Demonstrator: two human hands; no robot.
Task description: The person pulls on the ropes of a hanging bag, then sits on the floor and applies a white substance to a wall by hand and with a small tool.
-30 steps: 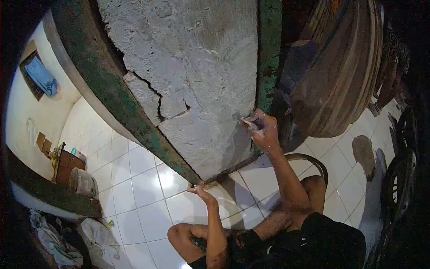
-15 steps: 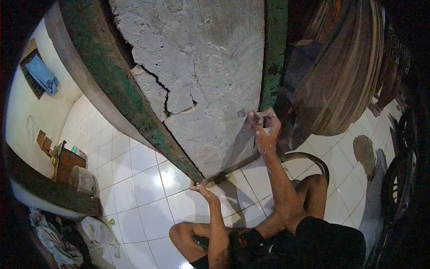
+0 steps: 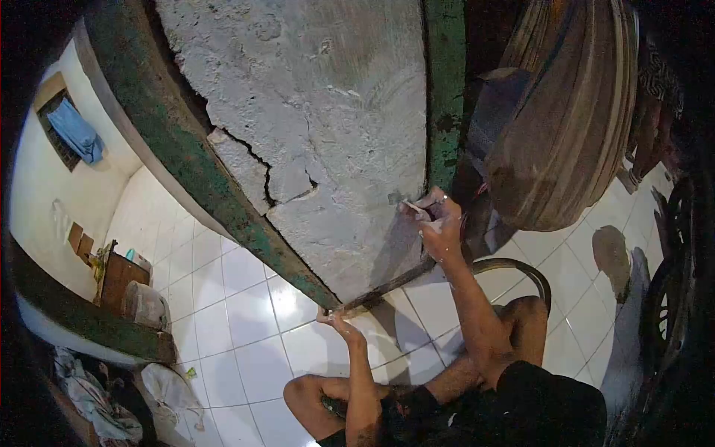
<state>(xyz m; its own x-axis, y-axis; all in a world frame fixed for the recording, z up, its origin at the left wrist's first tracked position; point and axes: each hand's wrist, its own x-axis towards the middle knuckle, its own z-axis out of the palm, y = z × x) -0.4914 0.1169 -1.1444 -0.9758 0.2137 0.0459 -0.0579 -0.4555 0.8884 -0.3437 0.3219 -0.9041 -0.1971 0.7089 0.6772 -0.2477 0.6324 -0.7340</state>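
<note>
A grey plastered wall panel [image 3: 350,164] with dark cracks stands between a green, worn post [image 3: 171,141] on the left and a green frame strip [image 3: 445,112] on the right. My right hand [image 3: 439,223] is against the panel's lower right part, its fingers pinched round a small pale piece [image 3: 417,211]. Whitish residue coats those fingers. Down at the bottom corner of the green post, my left hand [image 3: 339,322] touches the post's foot; what its fingers hold, if anything, is too small to tell.
White floor tiles [image 3: 216,328] lie below. A brown striped cloth [image 3: 562,149] hangs at the right, near a curved dark bar [image 3: 521,267] and a wheel [image 3: 666,305]. At the left are a wooden cabinet [image 3: 115,279], a clear tub [image 3: 145,307] and heaped cloths [image 3: 97,402].
The view has shifted slightly, so the panel sits further left. My right hand's fingers have turned on the panel, and the pale piece now points left. My left hand stays at the post's foot.
</note>
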